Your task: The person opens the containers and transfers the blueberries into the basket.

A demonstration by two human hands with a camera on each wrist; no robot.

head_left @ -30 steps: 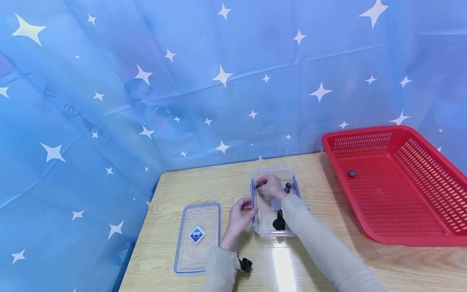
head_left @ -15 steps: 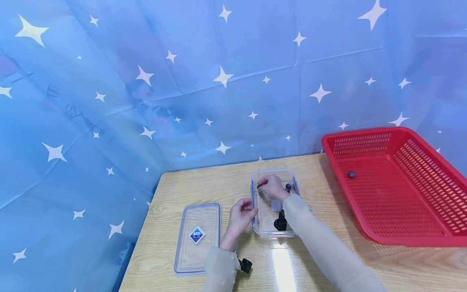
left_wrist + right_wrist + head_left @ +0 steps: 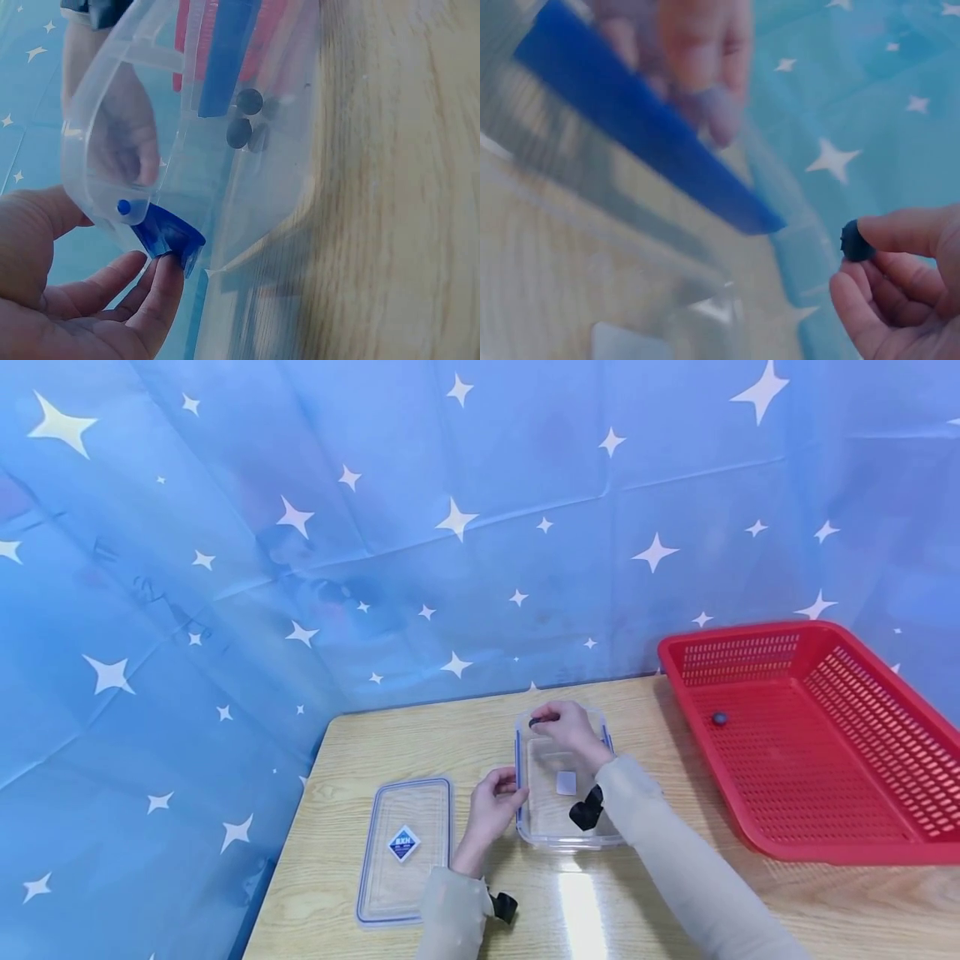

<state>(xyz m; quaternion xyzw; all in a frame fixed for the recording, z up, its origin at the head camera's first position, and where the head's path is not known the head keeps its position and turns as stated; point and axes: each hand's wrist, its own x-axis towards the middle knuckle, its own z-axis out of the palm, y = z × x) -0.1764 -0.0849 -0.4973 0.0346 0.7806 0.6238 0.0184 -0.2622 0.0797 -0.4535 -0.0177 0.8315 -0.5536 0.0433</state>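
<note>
Starry blue cloth, wooden table, and a small dark ball pinched at the box

Blue cloth with white four-pointed stars (image 3: 450, 443) fills the upper frame behind a pale wood-grain table (image 3: 337, 752). At centre, the right hand (image 3: 567, 724) pinches a dark blue, berry-like ball (image 3: 856, 241) between thumb and fingers, by the far left corner of a clear plastic box (image 3: 543, 810); whether it is above or below the rim is hard to tell. The left hand (image 3: 493, 800) holds the box's left side, thumb and curled fingers at a blue hinged flap (image 3: 169, 232).

Only a small pinch secures the ball, so a slight slip could let it drop and roll. Squeezing hard might bruise it if it is soft fruit. Pulling on the flap could drag the light box and set the two dark balls (image 3: 239, 133) inside rolling.

The box is smooth and see-through, with rounded corners. At lower left lies a flat, blue-edged clear lid (image 3: 401, 885) bearing a diamond label (image 3: 404, 843); at right, a red slotted plastic basket (image 3: 825, 777) holds a single dark ball (image 3: 719, 718).
</note>
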